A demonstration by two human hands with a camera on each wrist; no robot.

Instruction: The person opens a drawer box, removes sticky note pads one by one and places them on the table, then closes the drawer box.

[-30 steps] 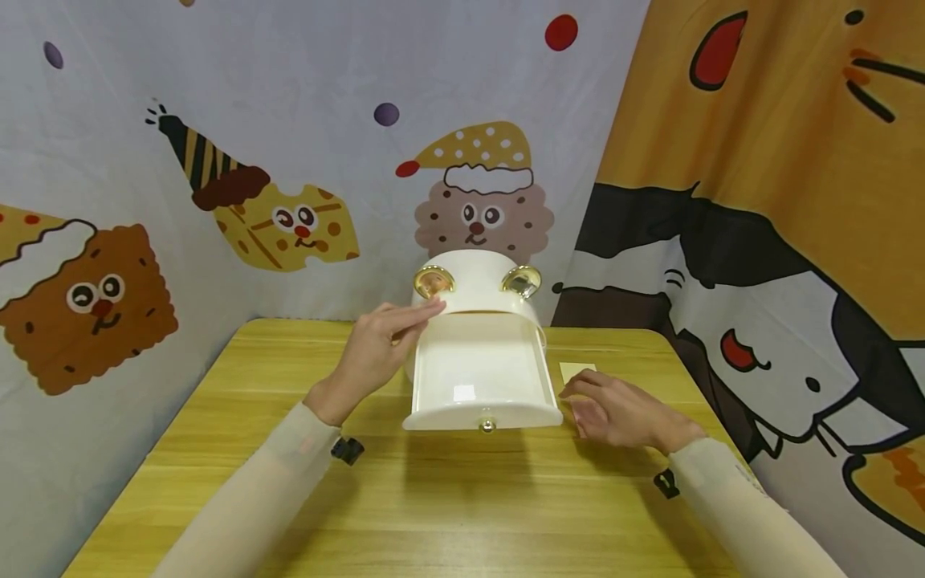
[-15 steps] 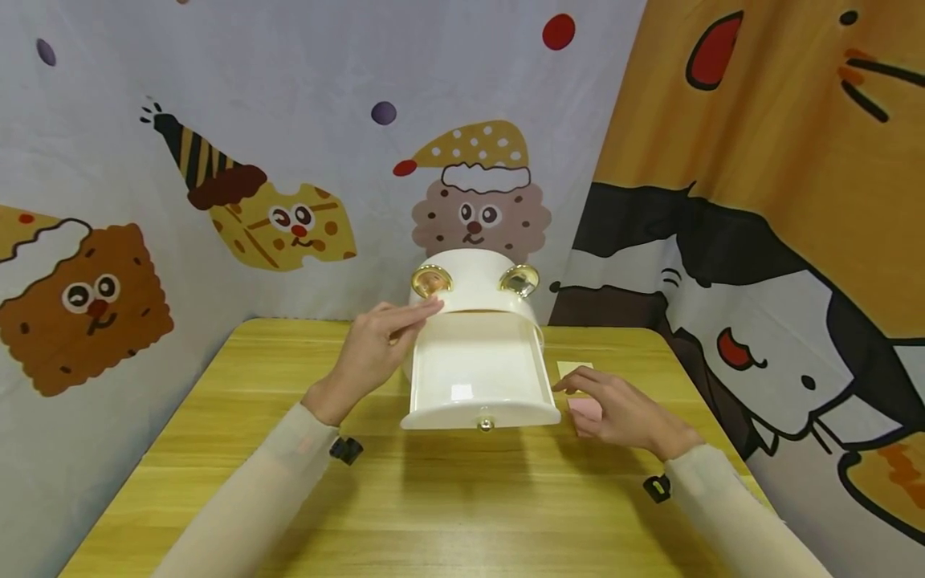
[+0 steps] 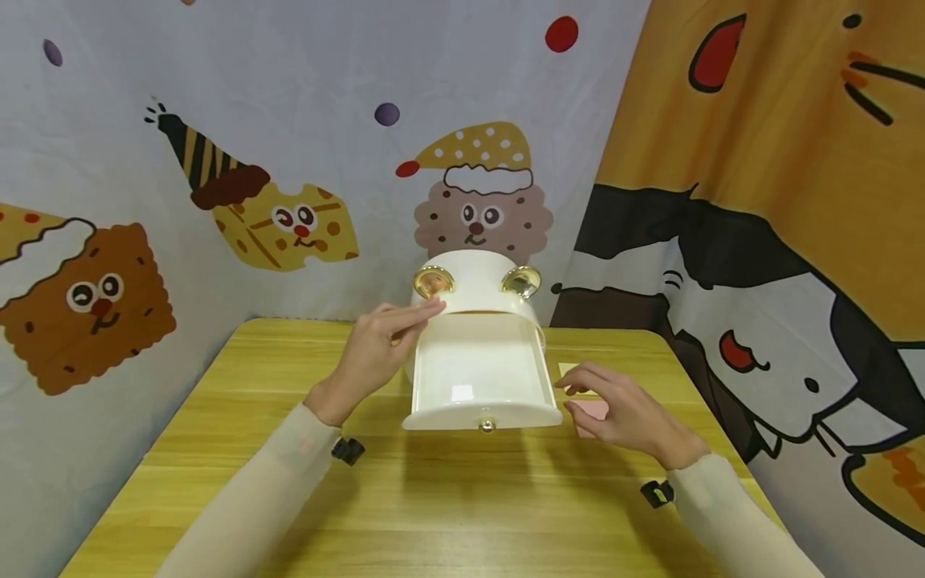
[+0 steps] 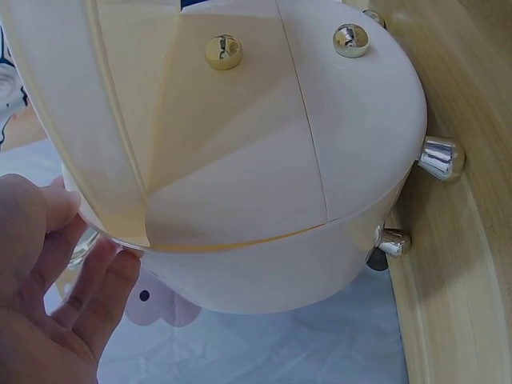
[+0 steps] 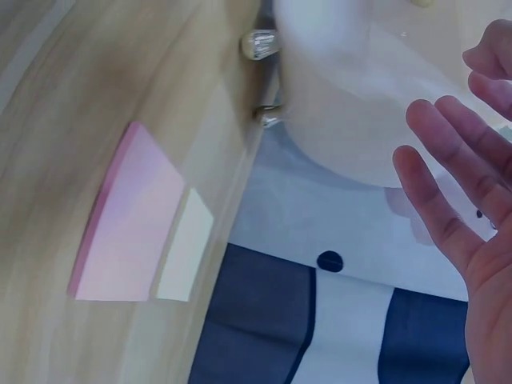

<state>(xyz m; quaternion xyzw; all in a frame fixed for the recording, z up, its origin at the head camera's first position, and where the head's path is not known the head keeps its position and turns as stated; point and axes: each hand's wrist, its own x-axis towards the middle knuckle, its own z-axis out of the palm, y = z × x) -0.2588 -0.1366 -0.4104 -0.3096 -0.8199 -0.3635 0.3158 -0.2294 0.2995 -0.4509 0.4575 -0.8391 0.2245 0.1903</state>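
A white rounded desktop drawer box (image 3: pixel 473 281) with gold round ears stands on the table. Its top drawer (image 3: pixel 477 361) is pulled out, with a gold knob on the front. My left hand (image 3: pixel 372 349) rests extended fingertips on the box's upper left edge, beside the drawer; the left wrist view shows these fingers (image 4: pixel 108 296) at the rim. To the right of the drawer, my right hand (image 3: pixel 625 409) hovers with loosely bent, parted fingers holding nothing. Near it lie a pink sticky-note pad (image 5: pixel 132 224) and a pale yellow sticky note pad (image 5: pixel 188 248), partly covered in the head view.
The wooden table (image 3: pixel 462 506) extends toward me. Behind it hangs a white cartoon-printed curtain (image 3: pixel 303 96), and an orange one (image 3: pixel 795 144) hangs at the right. The box's gold feet (image 4: pixel 440 158) touch the tabletop.
My right hand has lifted slightly and its thumb and fingers have parted, uncovering more of the pink pad. The left hand and the drawer stay where they were.
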